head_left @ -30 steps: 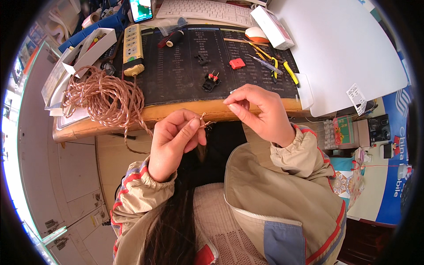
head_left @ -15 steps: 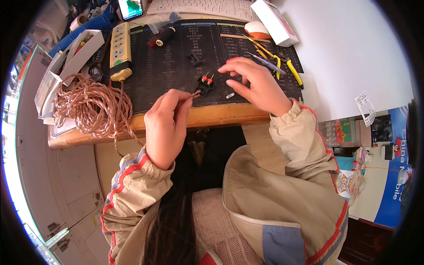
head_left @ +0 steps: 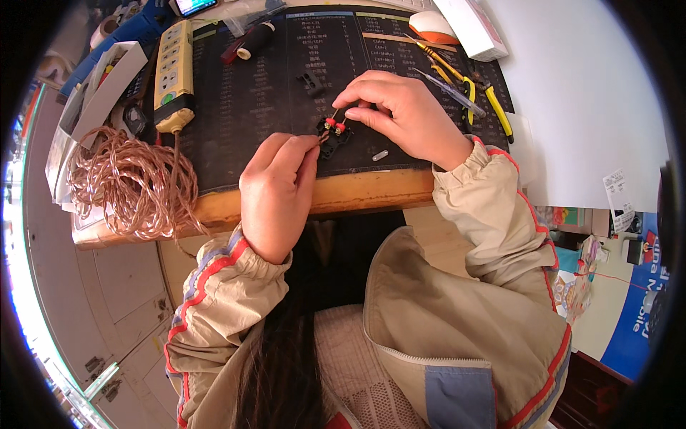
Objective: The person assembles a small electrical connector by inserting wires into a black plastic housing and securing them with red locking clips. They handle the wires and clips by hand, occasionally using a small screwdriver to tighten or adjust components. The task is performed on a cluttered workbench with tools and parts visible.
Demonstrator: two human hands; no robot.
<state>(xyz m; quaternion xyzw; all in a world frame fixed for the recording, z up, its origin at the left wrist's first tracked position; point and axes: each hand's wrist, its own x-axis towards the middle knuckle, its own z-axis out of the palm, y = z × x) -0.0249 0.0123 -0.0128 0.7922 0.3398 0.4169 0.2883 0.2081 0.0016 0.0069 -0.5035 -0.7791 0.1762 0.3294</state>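
At the mat's near edge lies an opened black plug shell [head_left: 331,150], fitted with two metal pins on red mounts [head_left: 339,129]. My left hand [head_left: 275,196] is closed, its thumb and forefinger pinching a brown twisted wire [head_left: 325,135] at the shell. From the right, my right hand [head_left: 411,118] is curled over the pins, thumb and forefinger gripping a plug pin [head_left: 346,119]. Beyond the shell sits a loose black plug part [head_left: 311,84]. A small pale clip [head_left: 380,154] lies below my right hand.
A coil of brown twisted cable [head_left: 136,182] hangs over the left table edge beside a yellowish power strip [head_left: 174,71]. At the right are yellow-handled pliers [head_left: 498,113], a slim screwdriver [head_left: 450,93] and a mouse [head_left: 432,27]. A dark-handled screwdriver [head_left: 255,43] lies farther back.
My right hand has moved left and closed on a pin; before, its fingers were apart. My left hand has come closer to the shell with the wire. The view has shifted slightly.
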